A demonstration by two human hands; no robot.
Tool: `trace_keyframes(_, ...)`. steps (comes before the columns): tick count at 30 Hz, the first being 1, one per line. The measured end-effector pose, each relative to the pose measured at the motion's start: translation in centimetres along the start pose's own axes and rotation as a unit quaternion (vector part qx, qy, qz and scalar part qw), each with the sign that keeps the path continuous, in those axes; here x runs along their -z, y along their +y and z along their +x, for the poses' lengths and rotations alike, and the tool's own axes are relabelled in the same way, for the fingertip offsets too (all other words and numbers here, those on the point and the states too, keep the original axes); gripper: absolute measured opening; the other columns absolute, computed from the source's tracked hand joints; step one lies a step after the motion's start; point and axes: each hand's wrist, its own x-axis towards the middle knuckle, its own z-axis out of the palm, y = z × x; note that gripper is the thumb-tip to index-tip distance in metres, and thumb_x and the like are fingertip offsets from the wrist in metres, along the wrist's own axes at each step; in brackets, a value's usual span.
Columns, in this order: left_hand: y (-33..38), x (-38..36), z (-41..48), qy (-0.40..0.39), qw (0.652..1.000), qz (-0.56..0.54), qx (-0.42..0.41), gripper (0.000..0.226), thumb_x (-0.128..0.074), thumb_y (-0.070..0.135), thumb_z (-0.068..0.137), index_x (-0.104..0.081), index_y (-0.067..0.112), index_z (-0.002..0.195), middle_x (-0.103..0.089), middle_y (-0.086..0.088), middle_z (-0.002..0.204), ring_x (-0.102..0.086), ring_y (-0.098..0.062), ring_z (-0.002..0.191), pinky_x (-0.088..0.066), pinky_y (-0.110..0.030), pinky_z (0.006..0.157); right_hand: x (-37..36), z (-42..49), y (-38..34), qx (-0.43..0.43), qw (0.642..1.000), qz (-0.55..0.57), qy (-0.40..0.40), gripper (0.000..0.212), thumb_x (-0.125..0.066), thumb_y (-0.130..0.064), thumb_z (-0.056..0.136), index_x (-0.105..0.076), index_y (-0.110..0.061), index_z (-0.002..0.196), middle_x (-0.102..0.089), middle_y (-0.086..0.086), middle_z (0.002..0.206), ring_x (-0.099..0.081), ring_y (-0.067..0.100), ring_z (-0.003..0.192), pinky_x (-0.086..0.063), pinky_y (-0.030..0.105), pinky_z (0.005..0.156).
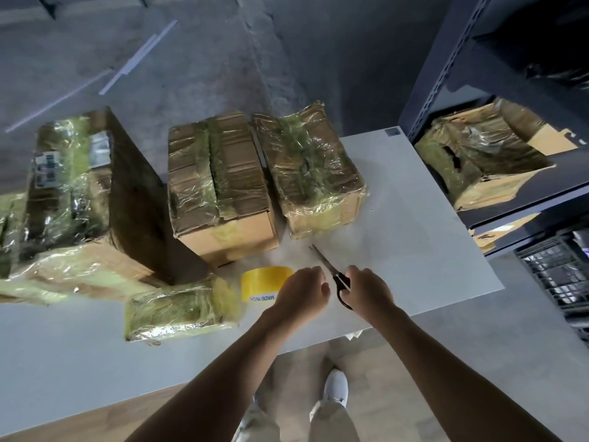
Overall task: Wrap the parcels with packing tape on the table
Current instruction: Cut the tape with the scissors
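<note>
Looking down, saw a pale counter (414, 224) carrying four parcels, all bound in glossy clear tape. Gripped a pair of scissors (331, 275) in the right hand (369, 290) - fingers curled round the black handles, blades together and pointing away toward the far parcels. Held the left hand (301, 290) just beside the right, fingers curled, over the right edge of a yellow roll of packing tape (264, 283); could not tell whether pinching the tape's end or merely touching the roll. Found that roll near the front of the counter, between the small flat parcel (181, 309) on its left and the scissors on its right, with the printed words "MADE IN" showing on its side.

Noted a brown box (220, 183) behind the roll, taped across its top, its plain cardboard front facing forward. Spotted a second box (312, 173) just beside it on the right, wrapped more fully in crinkled tape. Made out a large, tall parcel (73, 202) at the far left, heavily wrapped, with a label under the film.

Saw one more taped box (478, 154) off the counter - up on a dark metal shelf (446, 74) at the right, torn at one side. Glimpsed a dark crate (557, 272) lower down there, and a white shoe (336, 386) on the floor below the counter's edge.
</note>
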Motion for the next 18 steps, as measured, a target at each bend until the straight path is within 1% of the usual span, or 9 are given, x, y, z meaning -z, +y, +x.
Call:
trace_keyframes(2, 0.2, 0.4, -0.1, -0.025, 0.998, -0.029, 0.043, 0.025, -0.045, 0.019, 0.095, -0.062, 0.001, 0.095, -0.067, -0.014, 0.099, -0.061, -0.029, 0.095, -0.046, -0.032, 0.073, 0.5, -1.0, -0.3, 0.019, 0.997, 0.071, 0.006, 0.027, -0.057, -0.025, 0.091, -0.055, -0.008, 0.111, -0.065, 0.011, 0.098, -0.061, 0.029, 0.095, -0.044, 0.028, 0.073)
trace_keyframes(4, 0.5, 1.0, -0.3, -0.048, 0.991, -0.092, 0.086, 0.032, -0.047, 0.023, 0.093, -0.06, -0.002, 0.077, -0.066, -0.019, 0.083, -0.061, -0.032, 0.08, -0.045, -0.035, 0.062, 1.1, -2.1, -1.1, 0.032, 0.993, 0.115, 0.016, 0.027, -0.059, -0.027, 0.091, -0.058, -0.007, 0.109, -0.068, 0.009, 0.095, -0.063, 0.026, 0.092, -0.045, 0.027, 0.073)
trace_keyframes(5, 0.6, 1.4, -0.4, -0.055, 0.986, -0.123, 0.1, 0.036, -0.049, 0.025, 0.092, -0.06, -0.005, 0.077, -0.066, -0.021, 0.08, -0.062, -0.033, 0.075, -0.048, -0.039, 0.061, 1.4, -2.6, -1.6, 0.035, 0.99, 0.135, 0.021, 0.027, -0.059, -0.027, 0.09, -0.058, -0.007, 0.109, -0.069, 0.008, 0.096, -0.063, 0.025, 0.093, -0.047, 0.029, 0.076)
trace_keyframes(7, 0.5, 2.1, -0.7, -0.048, 0.981, -0.157, 0.106, 0.035, -0.054, 0.026, 0.09, -0.063, -0.008, 0.085, -0.068, -0.023, 0.082, -0.066, -0.034, 0.076, -0.053, -0.043, 0.068, 1.9, -3.6, -2.8, 0.042, 0.984, 0.173, 0.029, 0.029, -0.062, -0.028, 0.089, -0.058, -0.008, 0.11, -0.07, 0.007, 0.096, -0.064, 0.022, 0.094, -0.05, 0.032, 0.081)
trace_keyframes(10, -0.3, 3.3, -1.6, -0.006, 0.976, -0.193, 0.099, 0.023, -0.058, 0.016, 0.085, -0.062, -0.007, 0.085, -0.067, -0.021, 0.081, -0.065, -0.032, 0.074, -0.054, -0.042, 0.067, 2.2, -4.8, -4.8, 0.058, 0.978, 0.199, 0.035, 0.031, -0.064, -0.026, 0.088, -0.057, -0.01, 0.114, -0.07, 0.004, 0.093, -0.065, 0.018, 0.089, -0.052, 0.031, 0.078)
trace_keyframes(12, -1.1, 4.3, -2.2, 0.016, 0.976, -0.196, 0.091, 0.02, -0.058, 0.015, 0.084, -0.062, -0.004, 0.085, -0.066, -0.018, 0.079, -0.063, -0.029, 0.07, -0.053, -0.039, 0.063, 2.3, -5.4, -6.2, 0.068, 0.972, 0.223, 0.033, 0.035, -0.064, -0.025, 0.088, -0.055, -0.011, 0.119, -0.069, 0.0, 0.088, -0.064, 0.012, 0.08, -0.051, 0.021, 0.07)
trace_keyframes(14, -2.1, 5.4, -2.9, 0.029, 0.979, -0.189, 0.074, 0.023, -0.061, 0.018, 0.084, -0.064, -0.005, 0.084, -0.067, -0.019, 0.077, -0.063, -0.029, 0.068, -0.05, -0.038, 0.059, 2.3, -5.7, -7.6, 0.068, 0.964, 0.256, 0.026, 0.036, -0.062, -0.021, 0.089, -0.055, -0.013, 0.123, -0.064, -0.009, 0.076, -0.06, -0.001, 0.067, -0.044, 0.008, 0.056)
trace_keyframes(16, -3.3, 6.5, -3.6, 0.017, 0.979, -0.195, 0.053, 0.028, -0.061, 0.022, 0.085, -0.067, -0.005, 0.081, -0.069, -0.018, 0.072, -0.063, -0.024, 0.062, -0.049, -0.036, 0.057, 2.3, -6.0, -9.0, 0.065, 0.958, 0.28, 0.004, 0.033, -0.057, -0.017, 0.089, -0.057, -0.015, 0.122, -0.065, -0.008, 0.069, -0.058, -0.001, 0.057, -0.039, 0.009, 0.048)
trace_keyframes(18, -5.0, 7.7, -4.5, 0.013, 0.984, -0.179, 0.02, 0.032, -0.059, 0.03, 0.09, -0.07, 0.001, 0.082, -0.069, -0.009, 0.072, -0.065, -0.018, 0.066, -0.05, -0.033, 0.062, 2.1, -6.3, -10.2, 0.065, 0.951, 0.303, -0.018, 0.026, -0.056, -0.019, 0.089, -0.059, -0.017, 0.115, -0.068, -0.002, 0.071, -0.061, 0.011, 0.059, -0.045, 0.021, 0.053)
